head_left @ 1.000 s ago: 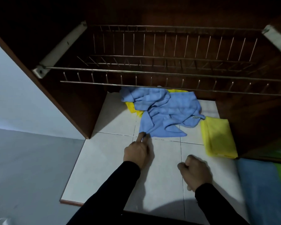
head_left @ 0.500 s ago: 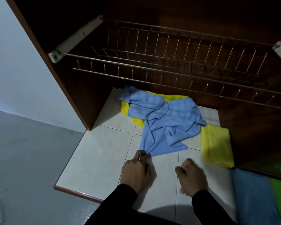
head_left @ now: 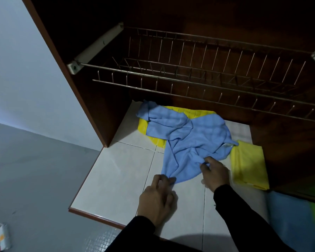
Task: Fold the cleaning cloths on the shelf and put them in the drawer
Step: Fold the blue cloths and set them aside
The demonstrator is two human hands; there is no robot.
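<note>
Blue cloth gripped at two points on the tiled shelf.
We note the left hand (head_left: 155, 198) pinching the crumpled blue cloth (head_left: 187, 140) by its near corner (partly over a yellow cloth (head_left: 143, 127)); the right hand (head_left: 215, 172) fingers (head_left: 205, 163) pinch a fold; folded yellow cloth (head_left: 248, 167) just right.

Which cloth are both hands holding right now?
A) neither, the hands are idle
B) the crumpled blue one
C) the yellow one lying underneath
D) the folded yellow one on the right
B: the left hand pinches a near corner of the crumpled blue cloth and the right hand pinches a fold of it.
</note>
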